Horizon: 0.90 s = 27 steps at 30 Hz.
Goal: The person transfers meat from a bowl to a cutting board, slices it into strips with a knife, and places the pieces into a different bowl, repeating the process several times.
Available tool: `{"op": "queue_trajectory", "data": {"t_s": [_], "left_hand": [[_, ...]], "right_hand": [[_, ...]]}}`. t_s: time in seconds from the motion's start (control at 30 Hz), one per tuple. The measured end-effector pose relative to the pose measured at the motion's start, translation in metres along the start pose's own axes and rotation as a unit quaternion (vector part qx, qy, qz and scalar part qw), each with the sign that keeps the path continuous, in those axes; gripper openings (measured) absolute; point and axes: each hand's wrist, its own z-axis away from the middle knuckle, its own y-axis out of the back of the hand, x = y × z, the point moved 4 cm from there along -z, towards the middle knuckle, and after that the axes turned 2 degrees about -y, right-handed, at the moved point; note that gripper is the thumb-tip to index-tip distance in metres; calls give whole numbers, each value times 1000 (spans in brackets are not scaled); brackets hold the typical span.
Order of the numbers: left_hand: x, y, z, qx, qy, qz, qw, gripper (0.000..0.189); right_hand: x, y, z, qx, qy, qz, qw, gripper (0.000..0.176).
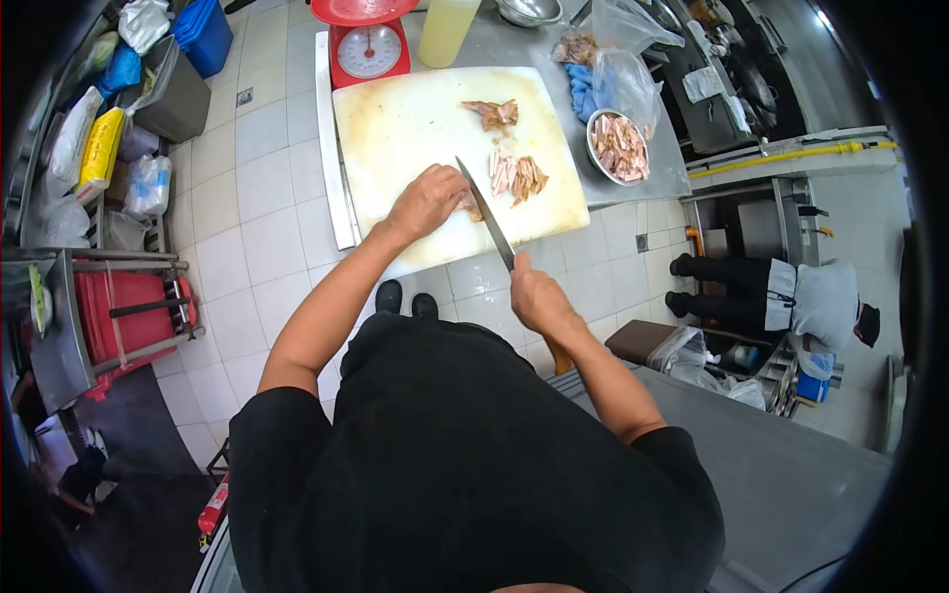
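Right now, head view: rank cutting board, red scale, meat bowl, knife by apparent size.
1. cutting board
2. red scale
3. meat bowl, somewhat smaller
Unranked: knife in the right hand. It is about as long as the scale is wide, but thin.

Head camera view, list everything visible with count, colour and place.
white plastic cutting board: one, white, on counter
brown sliced meat piles: two, brown, on board's right half
brown meat piece: one, brown, under left hand
long steel knife: one, silver, in right hand
round metal bowl: one, silver, right of board
red kitchen scale: one, red, behind board
other person: one, white and black clothes, far right
left hand: one, on meat piece
right hand: one, gripping knife handle
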Motion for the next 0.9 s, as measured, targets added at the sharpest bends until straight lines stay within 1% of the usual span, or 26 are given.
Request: {"op": "queue_trajectory", "data": {"t_s": [0.07, 0.17, 0.2, 0.27, 0.3, 0.4, 0.53, 0.6, 0.67, 0.73, 0.77, 0.83, 0.9], "left_hand": [[0, 2, 1, 25, -4, -16, 1000, 15], [-1, 0, 1, 11, 4, -7, 1000, 15], [-1, 1, 1, 11, 4, -7, 1000, 15], [1, 2, -1, 20, -7, 3, 1000, 14], [1, 1, 1, 19, -6, 5, 1000, 14], [0, 2, 3, 9, 0, 2, 1000, 12], [1, 4, 1, 21, -1, 11, 1000, 12], [0, 6, -1, 25, 2, 20, 999, 12], [-1, 5, 0, 0, -7, 2, 1000, 12], [-2, 6, 4, 12, 2, 23, 1000, 12], [-4, 7, 3, 27, 10, 43, 999, 12], [-4, 11, 6, 45, 15, 31, 998, 11], [-4, 13, 7, 60, 23, 21, 998, 11]], "right_hand": [[-12, 27, 10, -14, -3, -2, 1000, 13], [-25, 49, 25, -56, -27, 33, 998, 16], [-23, 40, 24, -56, -27, 33, 997, 16], [-11, 7, 12, -28, -22, 13, 999, 16], [-14, 3, 8, 1, -3, 21, 1000, 15], [-10, 12, -1, -9, -12, 12, 1000, 15], [-24, 38, 19, -47, -24, 14, 998, 15], [-19, 14, 11, -43, -29, 14, 999, 16], [-15, -2, 1, -12, -16, -2, 1000, 15], [-17, 10, -1, -7, -13, -16, 1000, 15], [-17, 19, 1, -15, -30, -20, 999, 15], [-27, 44, 11, -28, -62, -29, 997, 15], [-33, 55, 21, -37, -56, -13, 998, 15]]}}
